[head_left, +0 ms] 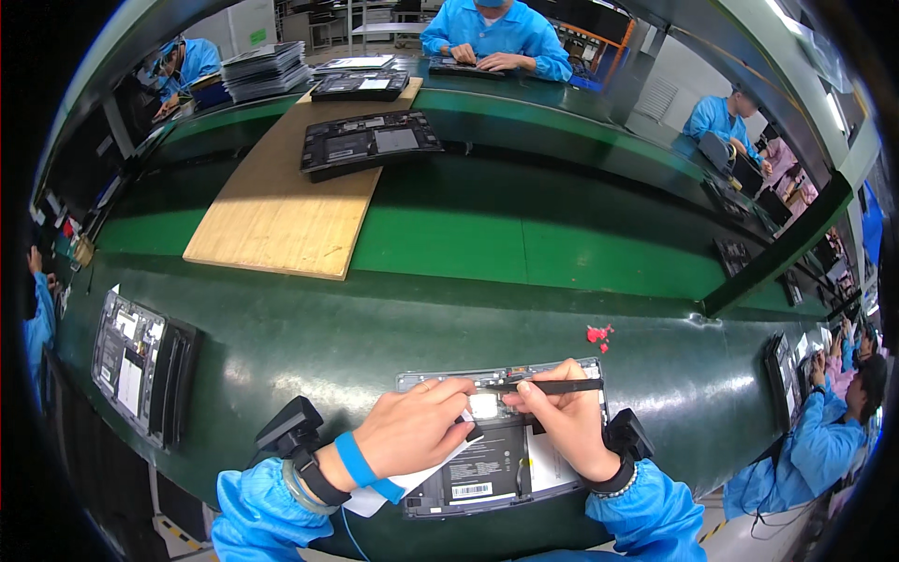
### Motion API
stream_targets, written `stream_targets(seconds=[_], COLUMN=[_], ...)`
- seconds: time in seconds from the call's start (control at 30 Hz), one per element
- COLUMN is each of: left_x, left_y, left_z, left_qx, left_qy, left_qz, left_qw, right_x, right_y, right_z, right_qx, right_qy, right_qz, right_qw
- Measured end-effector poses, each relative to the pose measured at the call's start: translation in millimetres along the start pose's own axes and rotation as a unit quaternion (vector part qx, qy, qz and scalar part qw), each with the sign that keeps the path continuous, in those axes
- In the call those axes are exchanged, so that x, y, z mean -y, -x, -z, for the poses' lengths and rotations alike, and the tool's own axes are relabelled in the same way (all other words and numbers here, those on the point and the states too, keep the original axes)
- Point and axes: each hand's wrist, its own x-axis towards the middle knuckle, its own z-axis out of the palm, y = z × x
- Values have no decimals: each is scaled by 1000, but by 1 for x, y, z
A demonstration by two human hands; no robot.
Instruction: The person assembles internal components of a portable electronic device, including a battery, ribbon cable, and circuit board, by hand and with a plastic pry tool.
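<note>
Head view: the right hand (567,421) has its grip closed on a slim black tool (582,385), held between thumb and fingers with the tip directed left. The left hand (417,421) is curled, fingertips near the tool tip; whether its grip pinches anything is not discernible. Both hands are positioned over an uncovered electronic device (482,473), its battery exposed, located on the near part of the green table (309,328). Red scraps (599,335) lie beyond the device, to the right. A stack of similar devices (140,365) is at left. Farther back, a wooden board (281,211) carries further units (370,145). Across the table, a co-worker (496,37) in blue handles another unit (465,69).
</note>
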Motion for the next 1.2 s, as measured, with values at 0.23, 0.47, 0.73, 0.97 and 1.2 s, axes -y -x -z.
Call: stream_targets(seconds=[0.23, 0.47, 0.73, 0.97, 1.2], left_x=[1, 4, 9, 11, 6], left_y=[3, 5, 22, 20, 11], left_z=[-6, -3, -8, -9, -4], left_qx=[-35, -34, -65, -71, -22], left_qy=[-19, 25, 51, 37, -34], left_qz=[-7, -9, -9, -30, -45], left_qw=[999, 999, 997, 996, 998], right_x=[-4, -8, -11, -13, -8], right_y=[-2, -5, -10, -10, -11], right_z=[-2, -6, -9, -13, -12], right_qx=[-11, -8, 2, -1, -11], right_qy=[-3, 1, 39, 58, 68], right_qz=[4, 10, -29, -40, -41], right_qw=[1000, 1000, 999, 998, 997])
